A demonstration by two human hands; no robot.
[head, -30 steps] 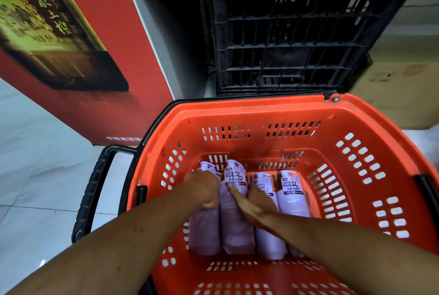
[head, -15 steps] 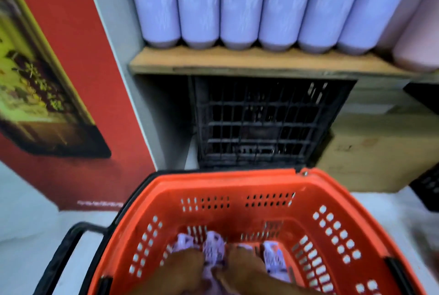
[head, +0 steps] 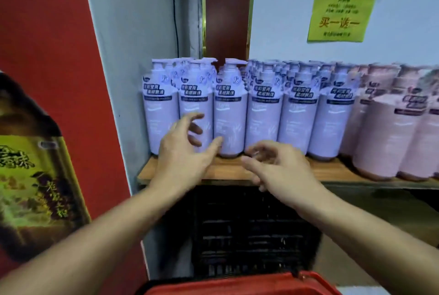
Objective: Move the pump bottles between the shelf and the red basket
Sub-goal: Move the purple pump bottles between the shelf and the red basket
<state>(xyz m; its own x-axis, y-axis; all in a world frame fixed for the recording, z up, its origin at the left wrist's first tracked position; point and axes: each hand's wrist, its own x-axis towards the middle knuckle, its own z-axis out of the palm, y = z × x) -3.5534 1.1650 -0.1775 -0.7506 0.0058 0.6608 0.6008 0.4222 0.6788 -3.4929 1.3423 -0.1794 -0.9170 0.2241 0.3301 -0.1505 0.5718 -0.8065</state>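
Just beyond the spread, empty fingers [head: 193,117] of the left hand [head: 183,154] and right hand [head: 282,171], lilac pump bottles [head: 230,114] with blurred labels line the shelf [head: 332,172]; above and right of the fingers, a yellow sign [head: 341,17] reads 买一送一.

At two o'clock a green notice [head: 341,17] on the wall [head: 285,21] reads 买一送一 in red; its smaller lines are blurred. The purple pump bottles [head: 230,114] and the nine o'clock poster [head: 35,175] carry Chinese characters too blurred to read.
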